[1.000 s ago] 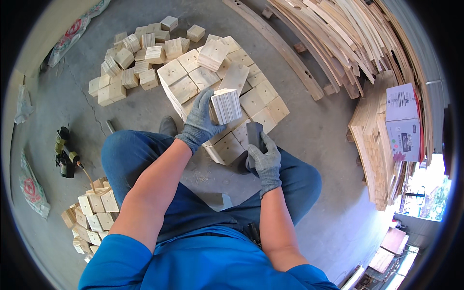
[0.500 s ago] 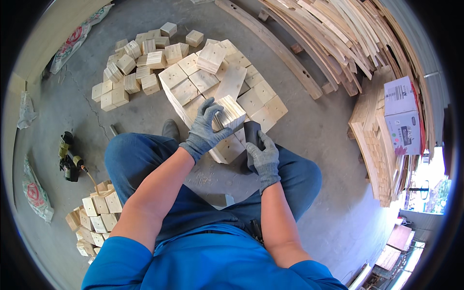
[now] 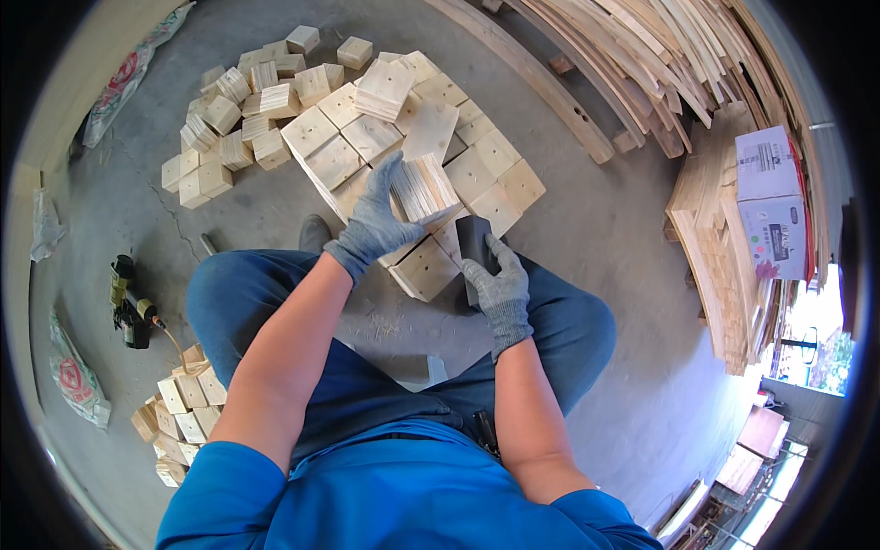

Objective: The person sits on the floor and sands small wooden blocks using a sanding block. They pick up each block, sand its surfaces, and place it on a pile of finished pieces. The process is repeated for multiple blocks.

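Note:
My left hand (image 3: 374,227), in a grey knit glove, has its fingers stretched out along the left side of a layered wooden block (image 3: 425,189). Its thumb spreads along that block's near side, and whether it touches is hard to tell. The block rests on a stack of square wooden blocks (image 3: 481,183), several with small dark holes in their tops. In my right hand (image 3: 500,289), gloved the same way, is a dark grey rectangular block (image 3: 474,252), gripped at the stack's near right corner. A wooden block (image 3: 385,89) and a flat wooden piece (image 3: 431,128) lie on the stack's far part.
Loose wooden blocks (image 3: 220,115) are heaped at the far left. Beside my left knee lie a nail-gun-like tool (image 3: 131,302) with a hose and more stacked blocks (image 3: 190,394). Long boards (image 3: 623,73) and a carton (image 3: 770,202) on stacked timber line the right.
My left hand's fingers have straightened and come off their grasp of the layered block, which sits on the stack. The right hand keeps the dark block, and the view has shifted slightly.

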{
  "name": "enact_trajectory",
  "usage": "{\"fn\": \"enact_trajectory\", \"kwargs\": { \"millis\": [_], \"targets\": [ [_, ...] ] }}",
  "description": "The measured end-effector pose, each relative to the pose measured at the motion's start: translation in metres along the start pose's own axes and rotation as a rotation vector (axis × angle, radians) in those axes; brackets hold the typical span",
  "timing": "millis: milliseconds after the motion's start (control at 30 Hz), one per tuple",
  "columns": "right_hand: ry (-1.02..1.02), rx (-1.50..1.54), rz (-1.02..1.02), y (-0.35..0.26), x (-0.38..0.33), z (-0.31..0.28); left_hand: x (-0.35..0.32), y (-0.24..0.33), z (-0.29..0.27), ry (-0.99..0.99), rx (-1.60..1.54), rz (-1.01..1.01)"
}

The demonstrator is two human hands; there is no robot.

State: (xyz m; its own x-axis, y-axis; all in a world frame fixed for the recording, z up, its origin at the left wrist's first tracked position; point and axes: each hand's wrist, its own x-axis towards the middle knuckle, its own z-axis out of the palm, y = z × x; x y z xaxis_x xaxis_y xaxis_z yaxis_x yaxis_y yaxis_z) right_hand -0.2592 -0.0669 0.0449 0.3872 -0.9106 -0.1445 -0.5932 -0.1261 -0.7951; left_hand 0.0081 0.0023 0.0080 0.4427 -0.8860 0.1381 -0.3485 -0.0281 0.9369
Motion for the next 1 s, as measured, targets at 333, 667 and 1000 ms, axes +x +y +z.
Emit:
{"fn": "enact_trajectory", "kwargs": {
  "millis": [333, 667, 1000],
  "targets": [
    [0.018, 0.052, 0.012, -0.008, 0.004, -0.001, -0.004, -0.011, 0.000, 0.036, 0.041, -0.004],
    [0.156, -0.280, -0.427, -0.047, -0.001, -0.004, -0.008, -0.025, 0.022, 0.063, -0.166, -0.140],
    [0.072, -0.640, -0.560, -0.078, 0.015, 0.018, -0.008, -0.019, 0.020, 0.123, -0.027, -0.009]
  ]
}}
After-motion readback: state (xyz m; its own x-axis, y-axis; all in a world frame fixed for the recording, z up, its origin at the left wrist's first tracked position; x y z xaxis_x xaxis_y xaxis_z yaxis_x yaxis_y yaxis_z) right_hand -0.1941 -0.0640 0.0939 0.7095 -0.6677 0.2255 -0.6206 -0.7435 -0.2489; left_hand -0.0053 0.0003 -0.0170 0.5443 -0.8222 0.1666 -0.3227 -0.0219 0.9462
